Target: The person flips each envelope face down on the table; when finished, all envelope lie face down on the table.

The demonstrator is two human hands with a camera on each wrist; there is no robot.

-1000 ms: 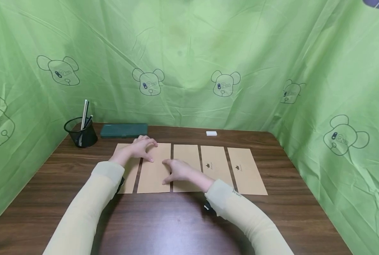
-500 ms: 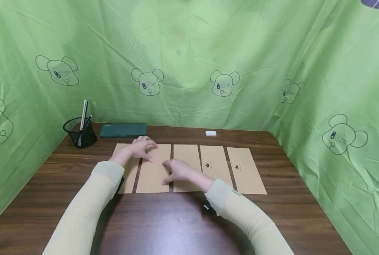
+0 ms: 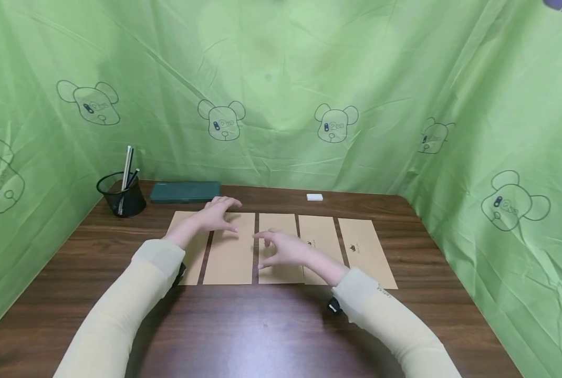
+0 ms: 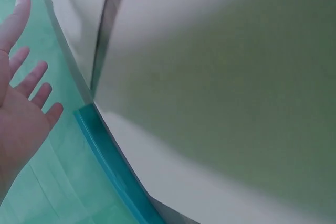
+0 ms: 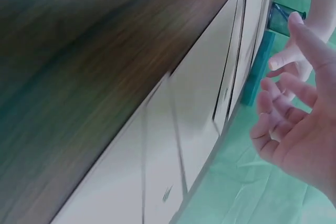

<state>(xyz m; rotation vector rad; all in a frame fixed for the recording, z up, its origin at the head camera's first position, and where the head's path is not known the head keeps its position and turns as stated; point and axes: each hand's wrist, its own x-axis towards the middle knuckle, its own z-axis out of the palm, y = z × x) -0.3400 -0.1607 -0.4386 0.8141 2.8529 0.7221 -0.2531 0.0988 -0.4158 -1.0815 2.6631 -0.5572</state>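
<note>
Head view: a crown [image 3: 353, 248] and script [image 3: 358, 249] too small to read mark the rightmost of five brown cards [image 3: 374, 268], right of my right hand [image 3: 288, 249]; my left hand [image 3: 209, 216] hangs over the leftmost two; left wrist: its fingers [image 4: 34, 77] spread, holding nothing; right wrist: my right palm [image 5: 311, 142], hidden from the head view, fingers loosely bent, gripping nothing.

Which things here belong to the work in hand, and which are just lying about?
Likely in the work:
left hand
right hand
five brown paper sheets

Likely just lying about:
black mesh cup with pens
green case
small white block
</note>
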